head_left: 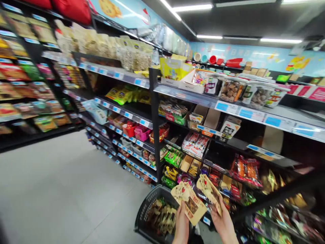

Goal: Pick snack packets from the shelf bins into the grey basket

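1. The left hand (181, 222) grips a flat tan snack packet (189, 202) over the black plastic basket (147, 211).
2. The right hand (223, 223) clasps a second tan packet (210, 191) beside the low shelf (276, 195).
3. Print on both packets is too blurred to read.

head view, facing forward-down, shop shelves (228, 108) near
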`<state>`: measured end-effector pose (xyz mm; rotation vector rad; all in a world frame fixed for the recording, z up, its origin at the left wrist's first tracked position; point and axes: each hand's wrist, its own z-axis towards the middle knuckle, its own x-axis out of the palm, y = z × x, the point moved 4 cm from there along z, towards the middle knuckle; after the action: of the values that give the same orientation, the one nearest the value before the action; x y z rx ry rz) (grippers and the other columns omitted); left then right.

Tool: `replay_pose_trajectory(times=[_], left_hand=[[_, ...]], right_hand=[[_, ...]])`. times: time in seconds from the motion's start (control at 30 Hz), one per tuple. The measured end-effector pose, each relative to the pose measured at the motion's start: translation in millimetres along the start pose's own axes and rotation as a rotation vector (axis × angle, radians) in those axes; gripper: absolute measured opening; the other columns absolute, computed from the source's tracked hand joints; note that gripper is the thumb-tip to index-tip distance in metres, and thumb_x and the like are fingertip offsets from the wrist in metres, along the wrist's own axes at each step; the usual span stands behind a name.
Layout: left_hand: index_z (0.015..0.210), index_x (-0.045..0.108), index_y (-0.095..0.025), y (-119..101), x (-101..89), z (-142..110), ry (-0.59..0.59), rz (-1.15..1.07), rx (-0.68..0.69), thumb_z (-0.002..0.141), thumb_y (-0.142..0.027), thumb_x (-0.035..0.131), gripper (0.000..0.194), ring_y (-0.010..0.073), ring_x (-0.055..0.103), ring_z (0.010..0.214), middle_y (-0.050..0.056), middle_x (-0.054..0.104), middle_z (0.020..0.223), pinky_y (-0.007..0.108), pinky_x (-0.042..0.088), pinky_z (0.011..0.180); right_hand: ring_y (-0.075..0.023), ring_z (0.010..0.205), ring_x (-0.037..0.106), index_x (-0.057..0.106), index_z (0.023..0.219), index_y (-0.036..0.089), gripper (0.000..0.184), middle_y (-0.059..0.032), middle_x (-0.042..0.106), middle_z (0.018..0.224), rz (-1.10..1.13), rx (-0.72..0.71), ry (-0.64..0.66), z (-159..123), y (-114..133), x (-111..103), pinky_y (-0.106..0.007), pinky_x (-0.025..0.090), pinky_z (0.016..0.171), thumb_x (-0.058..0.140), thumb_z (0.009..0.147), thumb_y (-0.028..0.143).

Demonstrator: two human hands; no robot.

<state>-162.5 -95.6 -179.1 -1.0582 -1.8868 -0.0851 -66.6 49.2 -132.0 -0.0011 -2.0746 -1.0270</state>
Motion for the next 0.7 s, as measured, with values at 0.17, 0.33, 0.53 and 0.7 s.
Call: replay_pose_trajectory(times=[0.17,0.33,0.53,0.7], left_hand=[[0.134,0.062,-0.020,-3.7,8.2,-15.3,-0.016,0.081,-0.063,0.097,-0.034,0.059,0.040,0.0242,0.072,0.113,0.014,0.074,0.125,0.039,0.055,0.103],[0.134,0.062,-0.026,1.1,16.0,-30.2,0.009,0.079,-0.147,0.098,-0.024,0.056,0.037,0.0217,0.071,0.113,0.010,0.072,0.128,0.033,0.059,0.094],[0.137,0.060,-0.027,-1.4,31.2,-51.3,0.047,0.095,-0.201,0.097,-0.023,0.057,0.041,0.0230,0.072,0.111,0.011,0.074,0.125,0.033,0.060,0.092],[0.137,0.060,-0.025,-5.7,41.5,-56.5,0.036,0.113,-0.190,0.095,-0.022,0.059,0.042,0.0222,0.072,0.110,0.010,0.075,0.123,0.033,0.057,0.097]], right_hand=[[-0.0127,0.064,0.067,0.072,0.094,0.017,0.042,-0.0003,0.074,0.079,0.054,-0.077,-0.150,-19.5,31.3,6.1,-0.021,0.053,0.053,0.095,0.062,0.030],[-0.0168,0.077,0.072,0.074,0.101,0.016,0.046,-0.0056,0.078,0.095,-0.042,-0.226,-0.163,-40.8,57.9,-0.2,-0.026,0.059,0.068,0.096,0.062,0.029],[-0.0204,0.087,0.074,0.075,0.103,0.018,0.044,-0.0074,0.078,0.102,-0.110,-0.350,-0.175,-54.7,80.5,1.9,-0.030,0.060,0.074,0.093,0.067,0.035],[-0.0240,0.086,0.074,0.076,0.106,0.017,0.047,-0.0102,0.078,0.102,-0.302,-0.498,-0.218,-58.1,86.8,5.7,-0.036,0.061,0.076,0.092,0.066,0.038]])
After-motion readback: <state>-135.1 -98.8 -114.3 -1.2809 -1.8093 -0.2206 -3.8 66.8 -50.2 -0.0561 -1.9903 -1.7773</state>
